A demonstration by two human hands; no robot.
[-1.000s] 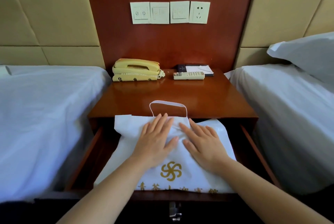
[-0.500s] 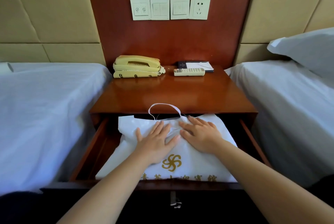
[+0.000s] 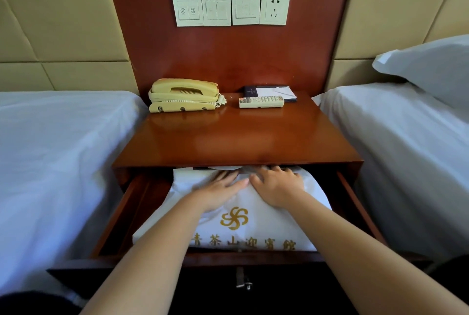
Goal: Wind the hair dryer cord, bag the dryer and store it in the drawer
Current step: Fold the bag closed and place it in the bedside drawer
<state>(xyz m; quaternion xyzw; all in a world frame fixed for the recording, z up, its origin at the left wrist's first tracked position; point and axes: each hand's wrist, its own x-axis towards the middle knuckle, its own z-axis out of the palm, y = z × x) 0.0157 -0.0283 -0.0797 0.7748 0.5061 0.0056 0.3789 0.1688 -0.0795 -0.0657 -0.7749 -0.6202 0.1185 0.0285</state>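
The white bag (image 3: 264, 228) lies bulging in the open drawer (image 3: 119, 218), its far end under the edge of the bench (image 3: 236, 137); the dryer itself cannot be seen. Printed in gold are a pinwheel logo (image 3: 234, 218) and, below it, 青茶山迎賓館. The left hand (image 3: 218, 192) and right hand (image 3: 278, 187) rest palm-down on the bag side by side, each grip wide, fingers straight, holding nothing.
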